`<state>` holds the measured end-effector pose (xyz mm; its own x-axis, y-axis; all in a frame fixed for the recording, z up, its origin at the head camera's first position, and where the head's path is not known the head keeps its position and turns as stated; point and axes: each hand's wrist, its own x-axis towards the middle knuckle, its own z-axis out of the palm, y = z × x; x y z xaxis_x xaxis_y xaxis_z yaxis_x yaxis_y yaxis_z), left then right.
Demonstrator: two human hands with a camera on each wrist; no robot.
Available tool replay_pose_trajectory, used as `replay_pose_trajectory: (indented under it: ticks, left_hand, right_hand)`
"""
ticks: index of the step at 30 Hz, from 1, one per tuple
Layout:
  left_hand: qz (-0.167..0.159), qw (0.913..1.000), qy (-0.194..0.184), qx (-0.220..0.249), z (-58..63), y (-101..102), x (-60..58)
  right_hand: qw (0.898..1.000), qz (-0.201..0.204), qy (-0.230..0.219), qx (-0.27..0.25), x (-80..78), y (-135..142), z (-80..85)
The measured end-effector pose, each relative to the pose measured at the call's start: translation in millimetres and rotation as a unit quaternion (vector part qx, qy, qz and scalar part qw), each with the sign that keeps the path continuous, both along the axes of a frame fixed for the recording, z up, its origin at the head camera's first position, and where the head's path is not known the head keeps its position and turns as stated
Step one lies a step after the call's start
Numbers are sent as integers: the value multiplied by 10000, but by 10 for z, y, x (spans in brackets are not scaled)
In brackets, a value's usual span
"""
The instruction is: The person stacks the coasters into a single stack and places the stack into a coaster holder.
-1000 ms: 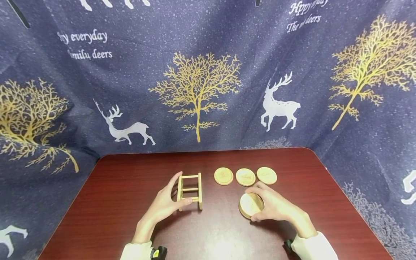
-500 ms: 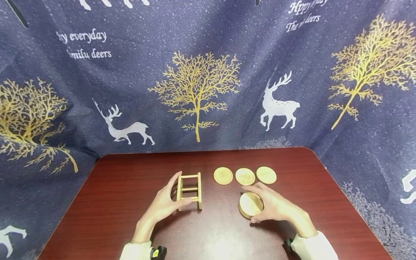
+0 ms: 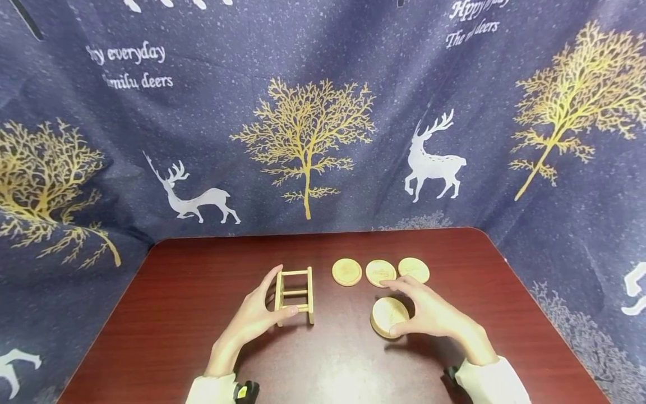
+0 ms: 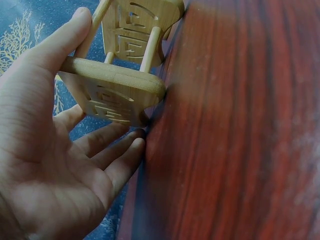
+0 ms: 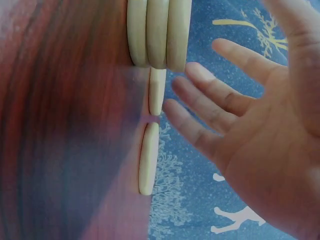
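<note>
My left hand (image 3: pixel 249 317) holds a pale wooden coaster holder (image 3: pixel 310 294) upright on the table. In the left wrist view, the thumb lies at a rod of the holder (image 4: pixel 117 76) and the fingers reach along its cut-out side panel. To the right, a stack of round wooden coasters (image 3: pixel 387 314) sits near my right hand (image 3: pixel 434 314). Those fingers are spread and loosely bent. In the right wrist view, a gap shows between the fingertips and the stack of three coasters (image 5: pixel 157 37).
Three single coasters lie in a row behind the stack: a left one (image 3: pixel 346 272), a middle one (image 3: pixel 379 272) and a right one (image 3: pixel 415 269). The red-brown table (image 3: pixel 212 269) ends at a blue cloth (image 3: pixel 323 168) with trees and deer.
My right hand has let go of the coaster stack; it has risen slightly and its fingers have spread. The left hand and the coaster holder stay where they were.
</note>
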<state>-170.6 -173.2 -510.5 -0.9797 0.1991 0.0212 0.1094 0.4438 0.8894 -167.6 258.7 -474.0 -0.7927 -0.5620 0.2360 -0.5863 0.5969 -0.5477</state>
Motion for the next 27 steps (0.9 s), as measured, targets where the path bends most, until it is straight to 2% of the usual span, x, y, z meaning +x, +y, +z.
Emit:
replay_pose_trajectory:
  ticks: [5, 9, 16, 27]
  left_hand:
    - [0, 9997, -154, 163, 8, 23, -4]
    - [41, 9998, -138, 135, 11, 24, 2]
    - [56, 9999, -85, 34, 8, 8, 9]
    - [65, 9998, -149, 80, 6, -13, 1]
  right_hand:
    - [9986, -60, 381, -374, -69, 49, 12]
    - [9970, -392, 538, -396, -109, 69, 2]
    - [9900, -794, 900, -739, -187, 83, -22]
    - [9819, -1511, 966, -617, -265, 165, -57]
